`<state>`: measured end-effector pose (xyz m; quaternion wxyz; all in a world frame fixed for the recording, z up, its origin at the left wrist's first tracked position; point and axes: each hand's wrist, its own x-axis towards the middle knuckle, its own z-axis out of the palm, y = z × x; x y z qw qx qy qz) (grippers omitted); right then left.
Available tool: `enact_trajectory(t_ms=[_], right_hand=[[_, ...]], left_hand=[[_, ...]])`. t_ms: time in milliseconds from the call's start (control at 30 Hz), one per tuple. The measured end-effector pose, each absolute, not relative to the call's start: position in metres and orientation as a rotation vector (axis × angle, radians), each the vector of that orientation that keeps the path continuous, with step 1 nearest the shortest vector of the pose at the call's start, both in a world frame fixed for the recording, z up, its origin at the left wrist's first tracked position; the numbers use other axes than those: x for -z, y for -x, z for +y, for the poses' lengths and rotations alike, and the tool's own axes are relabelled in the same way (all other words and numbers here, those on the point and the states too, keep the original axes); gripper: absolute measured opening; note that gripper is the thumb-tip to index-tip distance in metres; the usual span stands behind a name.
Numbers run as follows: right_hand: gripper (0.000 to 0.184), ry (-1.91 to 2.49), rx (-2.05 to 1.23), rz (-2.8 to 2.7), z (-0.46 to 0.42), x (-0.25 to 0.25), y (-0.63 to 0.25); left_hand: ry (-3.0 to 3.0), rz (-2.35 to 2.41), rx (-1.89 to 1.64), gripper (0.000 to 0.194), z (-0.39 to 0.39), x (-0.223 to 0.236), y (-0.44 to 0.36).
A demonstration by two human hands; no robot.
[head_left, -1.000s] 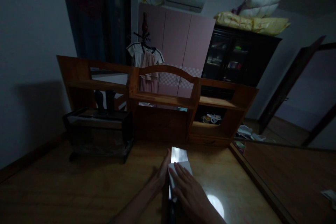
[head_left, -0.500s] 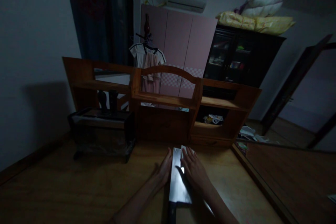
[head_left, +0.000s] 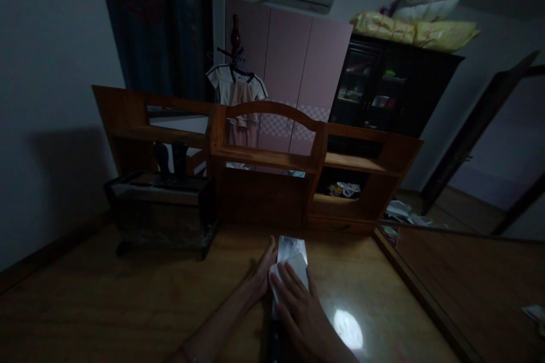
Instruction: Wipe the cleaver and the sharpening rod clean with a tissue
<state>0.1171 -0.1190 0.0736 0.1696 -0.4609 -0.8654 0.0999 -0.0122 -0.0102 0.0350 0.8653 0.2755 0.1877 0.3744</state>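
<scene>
Bare left hand (head_left: 261, 277) and bare right hand (head_left: 298, 306) of the person, with long, slender, tapering fingers (head_left: 288, 282). The left forearm (head_left: 219, 317) is uncovered, narrow nearest the hand and broadening evenly toward the lower border of the view. The right forearm (head_left: 334, 347), likewise uncovered, appears only in part, and dim light obscures nails and creases.

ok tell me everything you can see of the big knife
The knife has a broad, shiny, metallic-looking blade with a squared-off far end and a dark handle toward the person. It points away from them over the table. The right hand holds a white pad over the blade, hiding much of it. The left hand is along its left edge; contact there is unclear.
</scene>
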Motion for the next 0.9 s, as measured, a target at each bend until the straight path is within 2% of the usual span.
enact_trajectory(t_ms=[400,600,900], right_hand=[[0.059,1.225,-0.314,-2.579,-0.133,-0.050,-0.137],[0.056,1.449,-0.293,-2.334,-0.115,-0.057,-0.150],[0.060,1.356,-0.285,-2.400,-0.103,-0.067,-0.131]], left_hand=[[-0.606,0.391,-0.834,0.076,-0.006,-0.033,0.008],[-0.620,0.357,-0.856,0.072,-0.013,-0.038,0.010],[-0.560,0.372,-0.859,0.069,-0.008,-0.034,0.010]])
